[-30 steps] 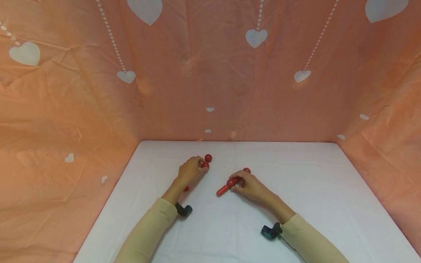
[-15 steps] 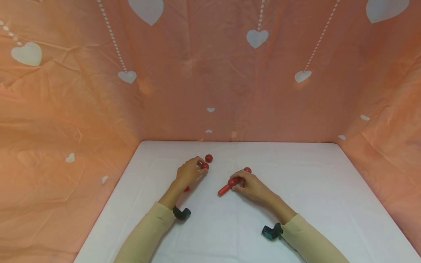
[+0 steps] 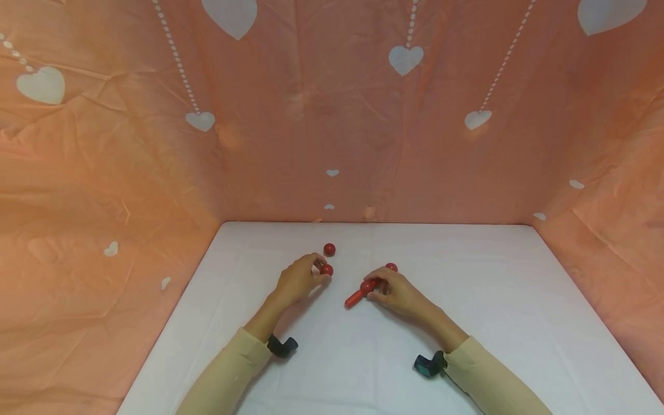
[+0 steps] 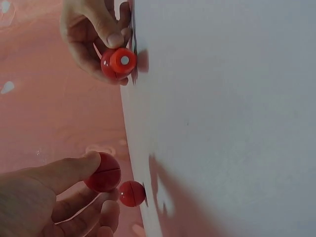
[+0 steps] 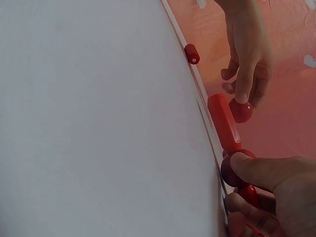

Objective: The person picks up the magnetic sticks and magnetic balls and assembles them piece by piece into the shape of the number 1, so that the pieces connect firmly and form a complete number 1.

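My left hand (image 3: pixel 298 281) pinches a glossy red ball (image 4: pixel 103 173) between thumb and fingers; a seam line runs across it. Just beyond, a second red ball (image 3: pixel 329 249) rests on the white table. To the right, my right hand (image 3: pixel 395 294) grips a red piece made of a ball (image 3: pixel 366 287) with a red rod (image 3: pixel 354 299) sticking out towards the lower left. Another red ball (image 3: pixel 391 267) shows past the right fingers, which hide the part between. In the left wrist view the rod's end (image 4: pixel 125 60) faces the camera, with a pale spot at its centre.
A short red cylinder (image 5: pixel 192 54) lies on the table in the right wrist view; in the head view the left arm hides it. The white table (image 3: pixel 498 300) backs onto an orange cloth (image 3: pixel 363 132) printed with hearts. Black wrist cameras (image 3: pixel 428 365) sit at both cuffs.
The left hand has drawn back slightly towards the person with its ball, widening the gap to the ball behind. The red cylinder by the left wrist has become hidden. My right hand stays nearly still.
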